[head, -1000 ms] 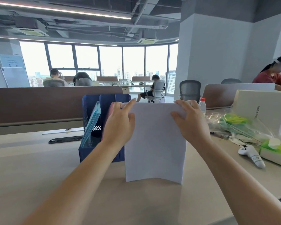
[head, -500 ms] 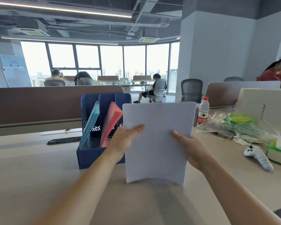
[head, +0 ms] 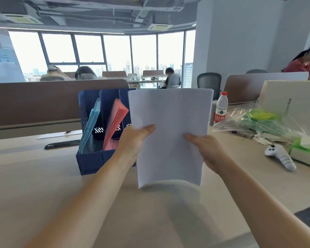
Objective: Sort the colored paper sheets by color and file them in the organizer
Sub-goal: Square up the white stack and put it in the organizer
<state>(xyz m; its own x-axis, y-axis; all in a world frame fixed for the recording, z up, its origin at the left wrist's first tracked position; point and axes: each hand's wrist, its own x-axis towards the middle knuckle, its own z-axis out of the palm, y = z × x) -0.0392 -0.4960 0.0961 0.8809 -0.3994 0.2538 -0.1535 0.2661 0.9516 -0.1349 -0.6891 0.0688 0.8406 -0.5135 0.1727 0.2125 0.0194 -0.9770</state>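
Gripping a stack of white paper sheets (head: 170, 122) in both hands, upright and lifted clear of the desk (head: 43, 185), with the lower edge bowed a little toward the camera. Pinching the stack's left edge about midway down with the left hand (head: 134, 140), thumb laid across the front face, other fingers hidden behind the paper. Clasping the right edge slightly lower with the right hand (head: 208, 151), thumb likewise on the front, remaining fingers out of sight at the back. Keeping most of the stack above the two grips, with only the lower part hanging below them.

Facing a dark blue file organizer (head: 89, 161) just behind and to the left of the stack, with teal sheets (head: 89, 129) leaning in its left compartment and red sheets (head: 115, 126) leaning in the middle one. Covering the organizer's right compartment with the stack's left portion; cannot tell what that compartment contains, nor whether paper and organizer touch.

Off to the right on the desk, well apart from the hands: a red-capped water bottle (head: 221, 109), a clear plastic bag (head: 254, 122) of green items, a white controller (head: 279, 156), a green tissue pack (head: 306, 151) and a pale box (head: 290, 104).
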